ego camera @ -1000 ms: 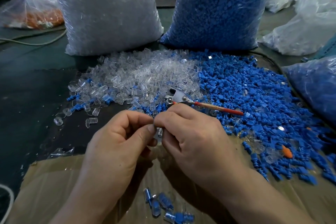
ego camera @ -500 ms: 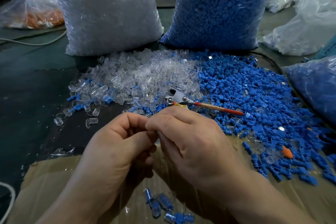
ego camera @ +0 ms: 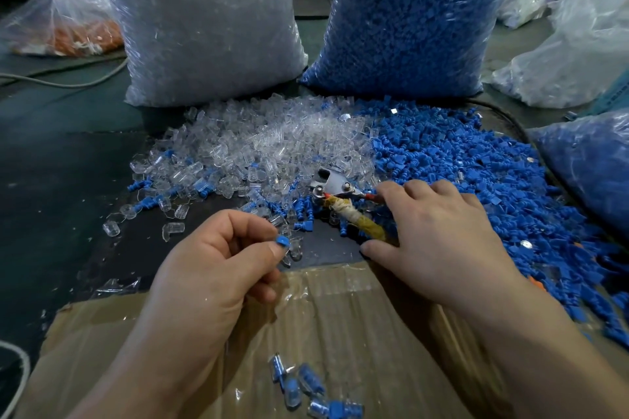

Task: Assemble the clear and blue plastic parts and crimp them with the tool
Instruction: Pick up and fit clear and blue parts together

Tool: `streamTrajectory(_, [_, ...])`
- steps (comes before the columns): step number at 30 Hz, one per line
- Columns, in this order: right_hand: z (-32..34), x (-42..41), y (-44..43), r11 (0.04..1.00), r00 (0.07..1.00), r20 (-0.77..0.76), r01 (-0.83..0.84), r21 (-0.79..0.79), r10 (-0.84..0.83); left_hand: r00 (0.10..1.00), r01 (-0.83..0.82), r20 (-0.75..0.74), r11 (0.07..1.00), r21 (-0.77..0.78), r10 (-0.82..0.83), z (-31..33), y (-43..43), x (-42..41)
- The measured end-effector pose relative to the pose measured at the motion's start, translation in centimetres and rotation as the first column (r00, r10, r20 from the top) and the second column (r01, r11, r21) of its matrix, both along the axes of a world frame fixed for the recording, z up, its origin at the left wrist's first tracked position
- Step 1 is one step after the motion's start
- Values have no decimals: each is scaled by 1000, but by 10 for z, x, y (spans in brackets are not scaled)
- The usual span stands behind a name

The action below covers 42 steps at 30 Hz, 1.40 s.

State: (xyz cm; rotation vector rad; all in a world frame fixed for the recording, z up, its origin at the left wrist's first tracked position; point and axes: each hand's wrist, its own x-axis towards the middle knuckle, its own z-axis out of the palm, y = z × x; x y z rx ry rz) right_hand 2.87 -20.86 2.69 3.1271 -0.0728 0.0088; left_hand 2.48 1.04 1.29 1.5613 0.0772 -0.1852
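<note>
The left hand (ego camera: pixel 211 269) pinches a small joined part (ego camera: pixel 285 245) between thumb and forefinger, near the cardboard sheet's (ego camera: pixel 340 316) far edge. The part is a glossy blue cap on a clear shell. The right hand (ego camera: pixel 439 241) lies palm-down over the crimping tool (ego camera: pixel 332 184), fingers spread and bent across its tape-wrapped handles. Whether they grip is hidden.

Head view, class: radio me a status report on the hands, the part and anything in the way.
Left hand pinches clear-and-blue part. Right hand on crimping tool handles, grip unclear. Loose parts crowd the tool's head.
</note>
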Motion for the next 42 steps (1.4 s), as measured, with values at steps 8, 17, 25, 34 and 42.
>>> streamTrajectory(8, [10,1,2,968,983,182,-74,241,30,998,-55,28,985,-164,60,2,2,1])
streamTrajectory(17, [19,-16,15,877,936,217,-340,340,278,988,-92,97,969,-230,117,-4,13,7])
streamTrajectory(25, [17,-14,16,874,933,187,-355,332,308,975,-54,202,979,-199,95,-12,15,10])
streamTrajectory(34, [18,-12,17,873,926,104,-376,312,362,959,-29,275,986,-166,74,-13,16,8])
streamTrajectory(42, [17,-15,18,880,945,145,-326,347,293,962,-123,232,986,-117,147,-11,16,8])
